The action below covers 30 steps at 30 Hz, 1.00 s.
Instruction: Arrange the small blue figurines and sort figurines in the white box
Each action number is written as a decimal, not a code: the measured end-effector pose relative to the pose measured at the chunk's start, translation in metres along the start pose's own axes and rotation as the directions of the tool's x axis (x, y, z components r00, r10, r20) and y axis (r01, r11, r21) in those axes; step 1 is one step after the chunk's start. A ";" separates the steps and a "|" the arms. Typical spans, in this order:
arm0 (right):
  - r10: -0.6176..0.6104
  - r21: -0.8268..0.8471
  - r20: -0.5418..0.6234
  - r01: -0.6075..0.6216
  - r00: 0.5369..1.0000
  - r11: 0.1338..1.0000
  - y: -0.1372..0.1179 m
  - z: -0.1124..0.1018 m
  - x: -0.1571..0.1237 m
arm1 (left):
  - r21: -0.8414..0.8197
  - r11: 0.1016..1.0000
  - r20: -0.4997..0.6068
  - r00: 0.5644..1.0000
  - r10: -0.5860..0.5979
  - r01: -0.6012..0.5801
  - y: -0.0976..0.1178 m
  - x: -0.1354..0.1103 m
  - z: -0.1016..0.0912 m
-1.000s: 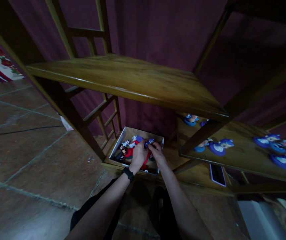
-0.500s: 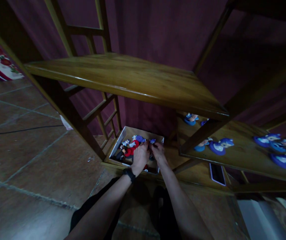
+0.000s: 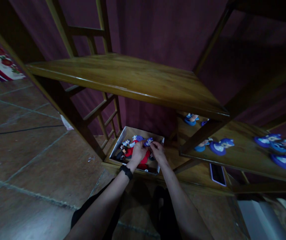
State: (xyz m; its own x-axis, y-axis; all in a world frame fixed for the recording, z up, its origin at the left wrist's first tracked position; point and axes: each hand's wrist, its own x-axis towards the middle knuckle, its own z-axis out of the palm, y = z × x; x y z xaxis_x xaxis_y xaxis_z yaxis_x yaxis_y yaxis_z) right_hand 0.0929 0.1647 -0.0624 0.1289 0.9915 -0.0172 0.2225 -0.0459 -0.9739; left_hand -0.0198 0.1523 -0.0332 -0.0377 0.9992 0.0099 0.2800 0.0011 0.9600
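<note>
A small purple figurine is between my two hands, over the right part of a shallow cardboard box. My right hand has its fingertips pinched on the figurine's right side. From the left, my left hand, with a black band on its wrist, has curled fingers against the same figurine; some fingertips are hidden. Red-clothed figurines lie in the box beside and below my left hand. Behind it lie a purple-based figurine and a white-and-blue one.
A wooden shelf board overhangs the box. Slanted posts stand to the right. More blue and purple figurines lie on the right shelf. A phone rests on the lower board. A cable crosses the tiled floor.
The purple figurine has shifted slightly left and shows more fully between my hands. My left hand has moved a little left and down, uncovering more red in the box.
</note>
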 end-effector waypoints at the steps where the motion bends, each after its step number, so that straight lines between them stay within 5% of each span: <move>1: 0.010 0.005 0.000 -0.010 1.000 1.000 0.001 0.000 0.000 | -0.121 0.992 0.005 1.000 -0.027 0.027 -0.002 0.002 0.000; 5: 0.027 0.022 -0.001 -0.027 1.000 0.999 0.005 0.002 0.002 | -0.389 0.913 -0.045 0.987 -0.155 0.125 -0.007 0.004 0.002; 19: -0.078 -0.145 0.008 0.079 0.997 0.986 -0.006 -0.007 -0.004 | -0.691 0.650 0.061 0.922 -0.383 0.316 0.002 -0.001 -0.002; 30: -0.088 -0.154 0.067 0.097 0.994 0.983 -0.003 -0.004 -0.005 | -0.656 0.707 0.007 0.939 -0.343 0.264 -0.006 0.000 -0.001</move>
State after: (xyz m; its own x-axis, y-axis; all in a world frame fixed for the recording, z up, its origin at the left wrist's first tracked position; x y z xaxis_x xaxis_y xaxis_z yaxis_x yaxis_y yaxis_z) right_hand 0.0958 0.1597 -0.0585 0.0441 0.9976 0.0530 0.3797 0.0324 -0.9246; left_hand -0.0223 0.1523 -0.0391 -0.1245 0.9384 -0.3223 -0.4409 0.2386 0.8652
